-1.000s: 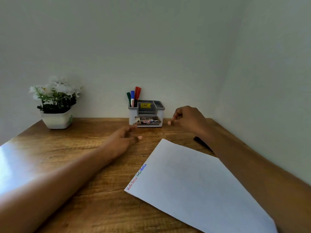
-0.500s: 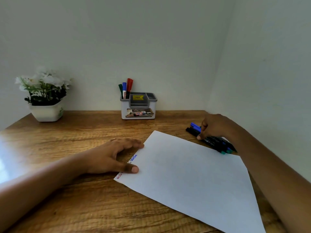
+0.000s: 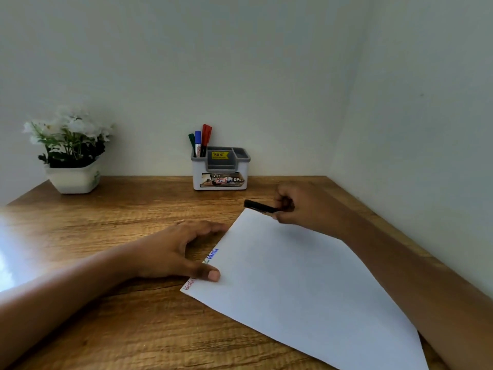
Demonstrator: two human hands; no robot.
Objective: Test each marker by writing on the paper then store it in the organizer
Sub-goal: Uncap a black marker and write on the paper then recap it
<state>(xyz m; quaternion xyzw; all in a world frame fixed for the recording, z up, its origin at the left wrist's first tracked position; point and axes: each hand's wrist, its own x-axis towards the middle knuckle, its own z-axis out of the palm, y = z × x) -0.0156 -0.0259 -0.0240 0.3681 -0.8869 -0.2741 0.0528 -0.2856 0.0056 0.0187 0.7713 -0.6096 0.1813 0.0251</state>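
Our right hand (image 3: 301,206) curls round a black marker (image 3: 260,206) above the paper's (image 3: 306,276) far corner; the marker looks capped, though blur leaves us unsure. Our left hand (image 3: 181,249) lies spread on the counter (image 3: 106,236), thumb pressing the paper's left edge. The organizer (image 3: 220,169) at the back edge holds three markers (image 3: 200,141).

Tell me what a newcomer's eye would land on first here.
The big white paper lies angled across the wooden desk, the left hand pressing its edge beside coloured writing. Above its far corner the right hand grips a black marker. Against the back wall stand the grey organizer with three markers and, left, a white flower pot.
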